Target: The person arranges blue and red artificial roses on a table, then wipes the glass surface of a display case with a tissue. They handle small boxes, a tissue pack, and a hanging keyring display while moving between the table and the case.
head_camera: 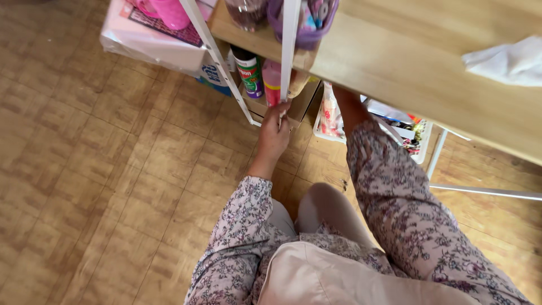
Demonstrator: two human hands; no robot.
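Down low, my left hand (275,131) wraps its fingers around the white leg (288,53) of the wooden desk (406,68), by a pink bottle (271,82) and a green can (249,72). My right hand is hidden under the desk, so I cannot tell what it holds. A white basket (420,148) sits close by.

1. The left hand (274,133) is stretched forward and down, back of the hand up, fingers curled closed at the tips.
2. The left forearm is bare; a floral sleeve covers the elbow.
3. The right arm reaches further forward in a floral sleeve; its hand is hidden from sight.
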